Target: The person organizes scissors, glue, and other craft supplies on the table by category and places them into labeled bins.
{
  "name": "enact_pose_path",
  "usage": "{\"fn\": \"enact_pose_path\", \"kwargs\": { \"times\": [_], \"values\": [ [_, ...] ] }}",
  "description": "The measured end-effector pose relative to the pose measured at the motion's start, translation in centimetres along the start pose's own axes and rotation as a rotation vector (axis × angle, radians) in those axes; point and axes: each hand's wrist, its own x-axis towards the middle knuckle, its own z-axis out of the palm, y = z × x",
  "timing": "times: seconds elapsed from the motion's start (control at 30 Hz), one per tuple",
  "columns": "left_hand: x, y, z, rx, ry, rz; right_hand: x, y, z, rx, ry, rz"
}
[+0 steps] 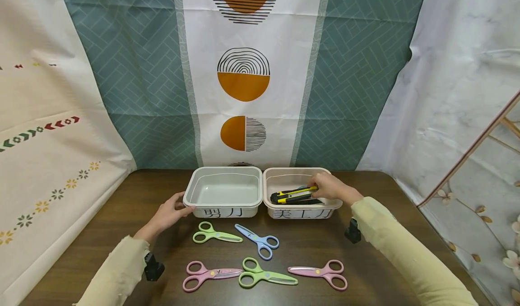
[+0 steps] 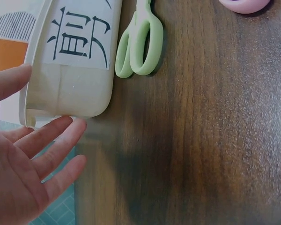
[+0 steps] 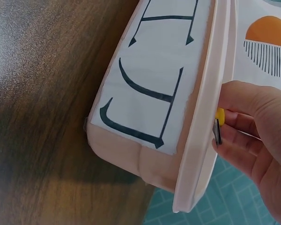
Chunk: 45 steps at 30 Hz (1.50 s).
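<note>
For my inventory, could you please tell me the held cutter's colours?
The cutter is yellow and black, clearest in the head view.

Has a dark wood-grain table (image 1: 317,240) before a teal-and-white fabric backdrop (image 1: 243,35) with orange-and-black circles (image 1: 233,133); shows cream patterned cloth (image 1: 44,161) at left, marbled floral cloth (image 1: 451,116) at right.

grey bin (image 1: 223,195): 剪刀, pink bin (image 1: 288,179): 美工刀

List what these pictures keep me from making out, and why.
- Head: the right end of the top knife, covered by the right hand.
- Left wrist: the blades of the green scissors, cut off by the top edge.
- Right wrist: most contents of the pink bin, hidden by its own side.
</note>
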Motion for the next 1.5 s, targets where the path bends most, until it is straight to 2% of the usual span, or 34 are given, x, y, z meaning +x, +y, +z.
{"fn": "enact_pose_path", "kwargs": {
  "times": [0.27,0.47,0.6,0.77,0.9,1.13,1.23,1.4,1.5],
  "values": [
    [0.0,-0.1,-0.1,0.003,0.008,0.01,0.1,0.3,0.2,-0.01,-0.004,-0.005],
    [-0.1,-0.2,-0.1,0.015,0.012,0.006,-0.2,0.2,0.2,0.046,-0.012,0.07],
    [-0.2,-0.1,-0.1,0.013,0.009,-0.001,-0.6,0.1,-0.1,0.059,-0.008,0.108],
    [-0.2,-0.1,-0.2,0.019,0.01,-0.001,-1.3,-0.4,-0.9,0.03,0.027,0.101],
    [-0.3,0.0,-0.3,0.035,0.02,0.001,-1.9,-1.3,-1.4,0.063,0.026,0.108],
    [-0.4,0.0,-0.4,0.061,0.041,0.02,-3.2,-3.1,-1.5,0.09,0.031,0.021],
    [-0.2,0.1,-0.4,0.055,0.051,0.031,-4.2,-3.9,-1.1,0.098,0.034,-0.018],
    [-0.1,0.0,-0.2,0.052,0.077,0.09,-6.2,-5.5,-0.3,0.127,0.022,-0.076],
    [-0.1,-0.1,-0.1,0.038,0.077,0.094,-7.5,-6.3,0.4,0.132,0.006,-0.096]
  ]
}}
